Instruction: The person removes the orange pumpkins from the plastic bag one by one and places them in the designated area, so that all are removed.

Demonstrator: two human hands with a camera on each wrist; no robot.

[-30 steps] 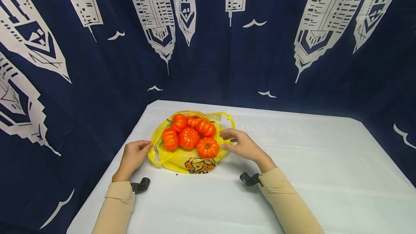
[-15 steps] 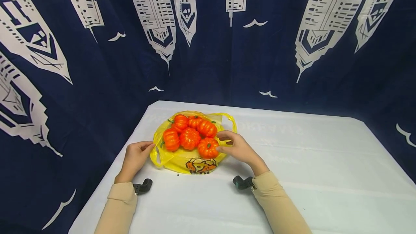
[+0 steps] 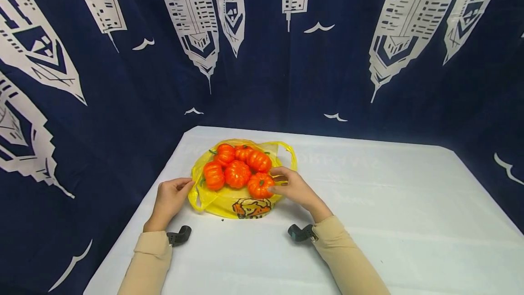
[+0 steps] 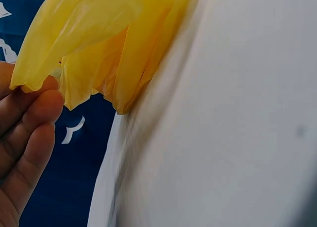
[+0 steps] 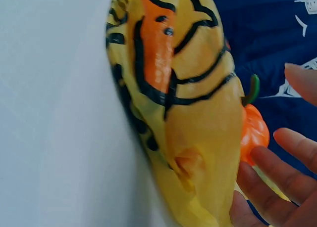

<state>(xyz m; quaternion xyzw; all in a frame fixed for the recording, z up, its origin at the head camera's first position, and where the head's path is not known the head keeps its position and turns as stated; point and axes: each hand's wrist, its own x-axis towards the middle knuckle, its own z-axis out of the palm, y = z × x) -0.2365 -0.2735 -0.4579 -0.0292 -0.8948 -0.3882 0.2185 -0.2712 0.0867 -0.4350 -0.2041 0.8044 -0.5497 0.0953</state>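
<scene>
A yellow plastic bag (image 3: 219, 205) with a cartoon print lies on the table, its mouth spread wide. Several small orange pumpkins (image 3: 237, 174) with green stems sit in it. My left hand (image 3: 169, 200) pinches the bag's left edge; in the left wrist view its fingertips (image 4: 45, 106) hold the thin yellow plastic. My right hand (image 3: 298, 190) is at the bag's right side, thumb and fingers spread around the front-right pumpkin (image 3: 258, 186). In the right wrist view the fingers (image 5: 292, 175) are apart, right beside that pumpkin, whose lower part the bag hides.
The white table (image 3: 389, 222) stretches to the right of the bag. A loop handle (image 3: 293, 156) of the bag stands up at its right rear. Behind the table hangs a dark blue cloth (image 3: 262, 85) with white buildings and birds.
My right hand has moved left and slightly down, from beside the bag to the front-right pumpkin. The left hand keeps its pinch on the bag's edge.
</scene>
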